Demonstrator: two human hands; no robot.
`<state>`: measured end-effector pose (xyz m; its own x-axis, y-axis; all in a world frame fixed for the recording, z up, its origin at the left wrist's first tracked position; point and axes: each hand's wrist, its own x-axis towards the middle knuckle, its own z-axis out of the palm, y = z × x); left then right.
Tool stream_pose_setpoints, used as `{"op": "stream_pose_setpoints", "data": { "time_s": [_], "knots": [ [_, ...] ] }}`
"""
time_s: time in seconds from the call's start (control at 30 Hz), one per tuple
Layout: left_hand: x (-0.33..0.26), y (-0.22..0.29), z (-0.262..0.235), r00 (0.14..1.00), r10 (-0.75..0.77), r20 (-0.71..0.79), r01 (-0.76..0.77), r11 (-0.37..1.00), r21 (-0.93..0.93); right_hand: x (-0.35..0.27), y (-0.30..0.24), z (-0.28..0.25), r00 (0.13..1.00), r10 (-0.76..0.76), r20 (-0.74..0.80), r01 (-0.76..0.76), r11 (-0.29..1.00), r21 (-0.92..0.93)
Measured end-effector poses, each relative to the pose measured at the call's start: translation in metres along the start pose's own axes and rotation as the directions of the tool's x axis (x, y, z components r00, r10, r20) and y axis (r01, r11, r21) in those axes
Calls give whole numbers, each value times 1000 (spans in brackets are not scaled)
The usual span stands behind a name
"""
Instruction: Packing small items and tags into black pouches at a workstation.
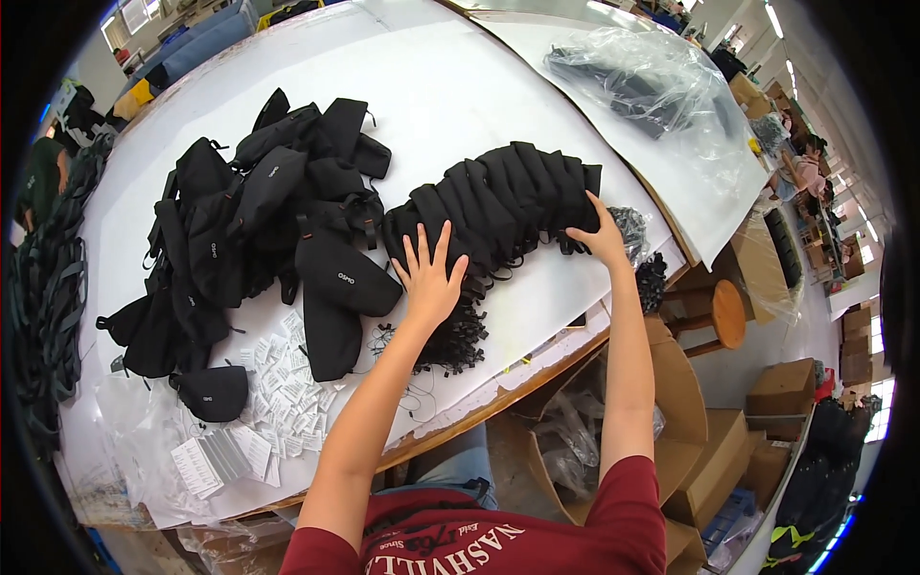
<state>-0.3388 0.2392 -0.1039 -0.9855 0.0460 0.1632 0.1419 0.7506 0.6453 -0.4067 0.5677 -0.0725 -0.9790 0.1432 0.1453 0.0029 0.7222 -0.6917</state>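
A row of black fabric pouches (498, 201) stands packed side by side on the white table, with short straps along its near edge. My left hand (431, 283) lies with spread fingers against the row's left end. At the right end my right hand (606, 238) presses the last pouch, thumb and fingers apart. The row sits between both hands; some right fingertips are hidden. Left of it spreads a loose heap of black pouches (273, 182). Beneath my left forearm is a bunch of black cord pieces (455, 340).
White paper tags (287, 388) lie scattered near a neat tag stack (213, 462). Clear plastic (661, 81) covers dark items at the far right. A cardboard box (676, 383) stands below the table edge, near a wooden stool (725, 314). Black straps (57, 287) hang at the left.
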Motion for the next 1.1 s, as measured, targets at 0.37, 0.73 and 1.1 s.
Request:
{"op": "stream_pose_setpoints", "data": {
  "time_s": [0.37, 0.73, 1.1],
  "knots": [
    [-109, 136, -198, 698, 713, 60, -319, 385, -866, -216, -79, 123, 960, -14, -279, -18, 994, -110],
    [-223, 123, -267, 441, 733, -518, -887, 266, -379, -213, -85, 145, 944, -125, -306, 17, 943, -331],
    [-386, -40, -170, 889, -221, 400, 443, 635, -634, -260, -135, 128, 989, -138, 58, 113, 943, 312]
  ]
}}
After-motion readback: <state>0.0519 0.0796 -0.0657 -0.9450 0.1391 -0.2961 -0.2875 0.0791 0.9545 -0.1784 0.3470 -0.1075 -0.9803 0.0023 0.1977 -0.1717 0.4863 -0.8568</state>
